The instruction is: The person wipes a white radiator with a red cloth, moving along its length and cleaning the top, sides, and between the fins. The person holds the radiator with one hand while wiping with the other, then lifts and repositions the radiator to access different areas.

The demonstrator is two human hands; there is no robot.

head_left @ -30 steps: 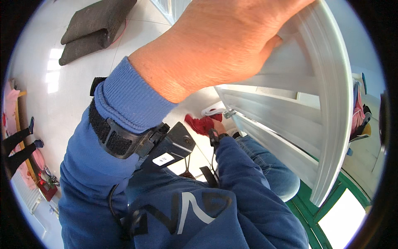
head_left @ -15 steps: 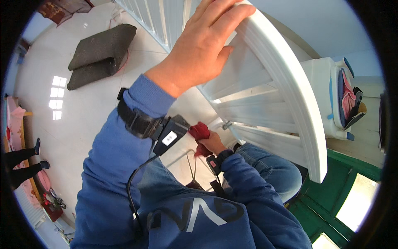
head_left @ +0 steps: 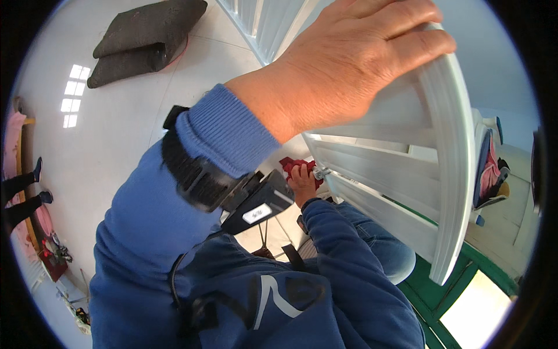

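Observation:
My left hand reaches across to the upper right, its fingers curled over the top of a white slatted panel with a thick curved rail. Low down beside the panel, my right hand grips a dark red cloth. The cloth is bunched under its fingers, next to a small metal fitting on the panel's lower part. Both wrists wear black strapped devices; the left one covers part of the floor near the cloth.
A folded dark grey cushion lies on the shiny pale tiles. At the far left are a person's legs beside pink bedding. Pink and dark cloths sit on something pale behind the panel. A green frame with bright panes is at lower right.
My left hand has shifted right along with the panel's rail. My right hand has brought the red cloth up and right, against the metal fitting.

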